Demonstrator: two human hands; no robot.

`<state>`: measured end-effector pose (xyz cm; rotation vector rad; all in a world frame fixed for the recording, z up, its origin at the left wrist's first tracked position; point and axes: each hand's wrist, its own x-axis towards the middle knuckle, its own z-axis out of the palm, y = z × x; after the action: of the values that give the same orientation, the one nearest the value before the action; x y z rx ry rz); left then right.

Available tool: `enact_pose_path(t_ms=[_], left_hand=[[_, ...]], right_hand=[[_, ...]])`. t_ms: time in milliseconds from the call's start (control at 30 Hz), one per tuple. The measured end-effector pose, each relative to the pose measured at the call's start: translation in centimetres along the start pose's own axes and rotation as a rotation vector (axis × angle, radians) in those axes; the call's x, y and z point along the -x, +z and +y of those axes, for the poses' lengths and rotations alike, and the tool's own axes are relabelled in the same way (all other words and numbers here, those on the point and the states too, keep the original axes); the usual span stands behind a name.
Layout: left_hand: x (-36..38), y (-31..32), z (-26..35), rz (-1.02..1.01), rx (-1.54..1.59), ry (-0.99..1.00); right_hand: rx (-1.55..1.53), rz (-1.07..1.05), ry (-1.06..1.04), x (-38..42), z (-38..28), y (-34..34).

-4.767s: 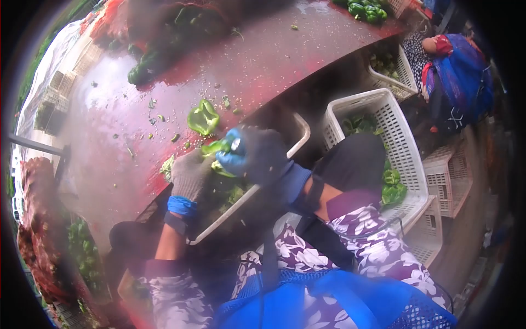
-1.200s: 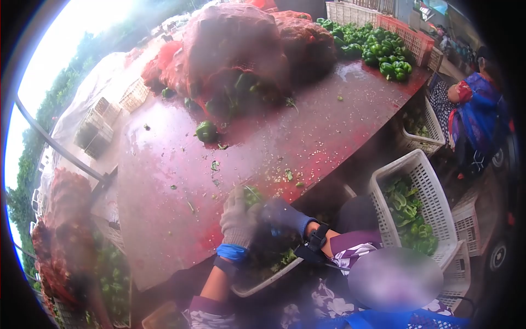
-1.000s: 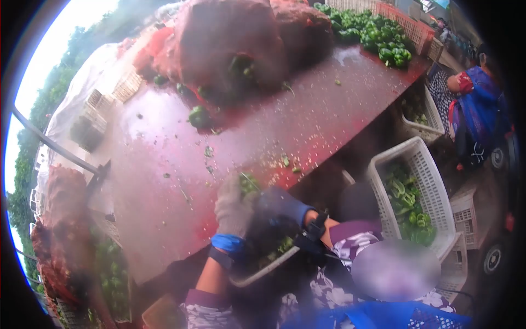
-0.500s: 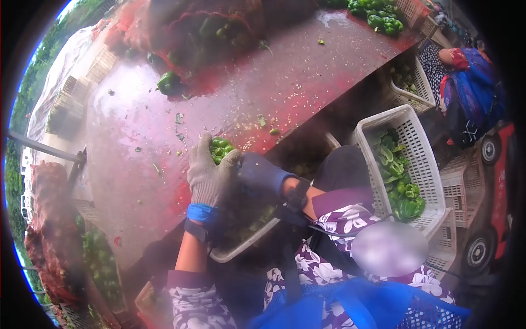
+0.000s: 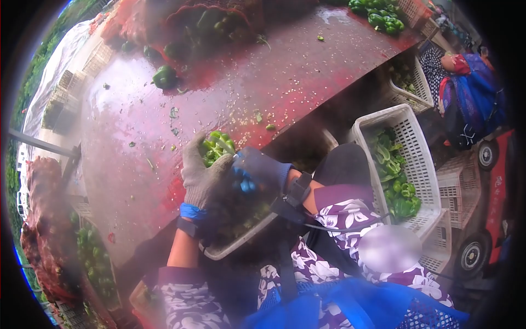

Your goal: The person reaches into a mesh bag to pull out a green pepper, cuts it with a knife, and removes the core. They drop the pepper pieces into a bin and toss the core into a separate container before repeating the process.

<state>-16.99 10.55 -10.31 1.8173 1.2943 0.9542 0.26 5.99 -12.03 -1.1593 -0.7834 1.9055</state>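
Note:
My left hand [image 5: 201,172], in a grey knit glove with a blue band at the wrist, is closed round a green bell pepper [image 5: 217,149] above the table edge. Just right of it is my right hand [image 5: 261,171] in a blue glove, its fingers curled. A thin greyish strip, seemingly the blade of a small knife [image 5: 225,146], runs from this hand across the pepper; the handle is hidden in the fist. Below both hands stands a crate [image 5: 241,239] with dim green pieces inside, partly covered by my arms.
Seeds and scraps litter the reddish metal table [image 5: 131,181]. A red net sack [image 5: 139,24] of peppers lies at the back, with a loose pepper [image 5: 165,77] before it. Right of my knee stands a white crate [image 5: 422,164] of peppers. Another person [image 5: 471,98] sits at far right.
The pepper has turned in my left hand and shows more of its pale green side. My right hand has rotated, showing bright blue fingertips and the thin strip across the pepper.

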Motion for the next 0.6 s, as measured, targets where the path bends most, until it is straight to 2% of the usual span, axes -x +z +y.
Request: enact_pose_path(t_ms=[33,133,333,433,500,600], left_hand=[[0.1,0.0,-0.1,-0.006,0.063,-0.052],[0.3,-0.6,0.6,0.019,-0.067,-0.104],[0.6,-1.3,1.1,0.027,-0.004,-0.052],[0.6,-1.8,-0.4,0.032,0.025,-0.014],[0.8,-2.8,-1.8,0.045,0.079,-0.061],[1.0,-3.6,-3.4,0.042,0.062,-0.029]], right_hand=[[-0.058,-0.041,-0.018,0.1,0.0,-0.1],[0.042,-0.009,0.001,0.1,-0.2,0.2],[0.001,0.027,0.034,0.6,-0.6,1.0],[0.026,0.026,-0.04,0.7,-0.3,1.0],[0.054,-0.009,-0.199,-0.2,-0.2,-0.5],[0.009,0.132,-0.236,-0.4,0.0,-0.1]])
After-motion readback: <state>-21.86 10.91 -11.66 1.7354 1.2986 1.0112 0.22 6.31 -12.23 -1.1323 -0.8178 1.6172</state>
